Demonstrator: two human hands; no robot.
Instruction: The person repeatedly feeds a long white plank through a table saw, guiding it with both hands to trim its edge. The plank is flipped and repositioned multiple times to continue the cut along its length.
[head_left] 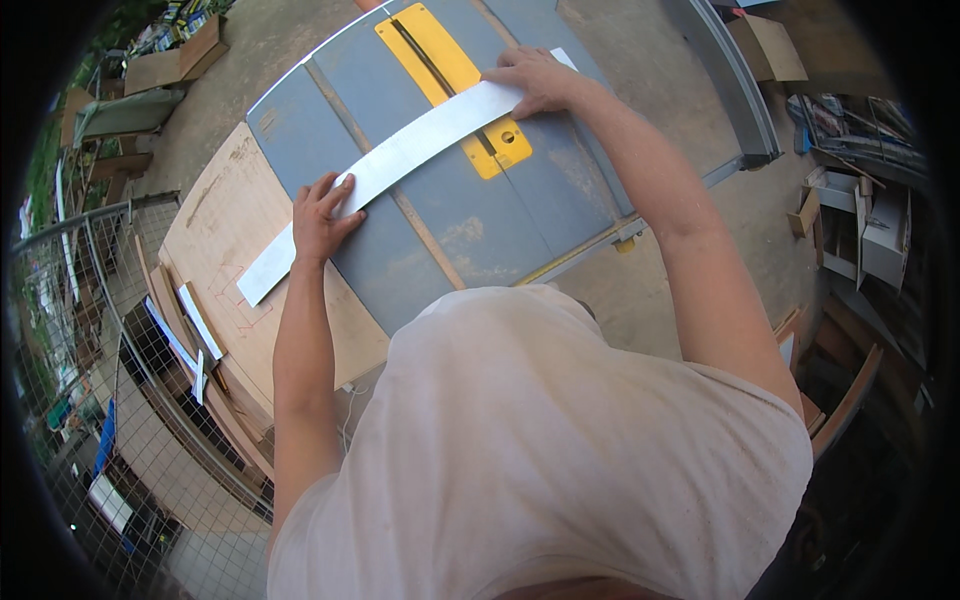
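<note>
A long white strip of board (425, 142) lies slantwise across the grey table saw top (455, 220), crossing the yellow insert plate (490, 158) and its dark slot. My left hand (322, 215) grips the strip left of its middle, thumb and fingers bent at its edges. Near the strip's far right end, my right hand (532, 80) holds it, fingers over the top and thumb on the near edge. Whether a blade stands in the slot under the strip is hidden. The strip's left end reaches over a plywood side panel (215, 215).
A grey fence rail (722, 85) runs along the saw's right. White and wooden offcuts (203, 320) lie beside a wire mesh fence (150, 440) at left. White drawer-like boxes (885, 235) and wooden boards (848, 400) stand on the right. A white cable (348, 405) hangs below the panel.
</note>
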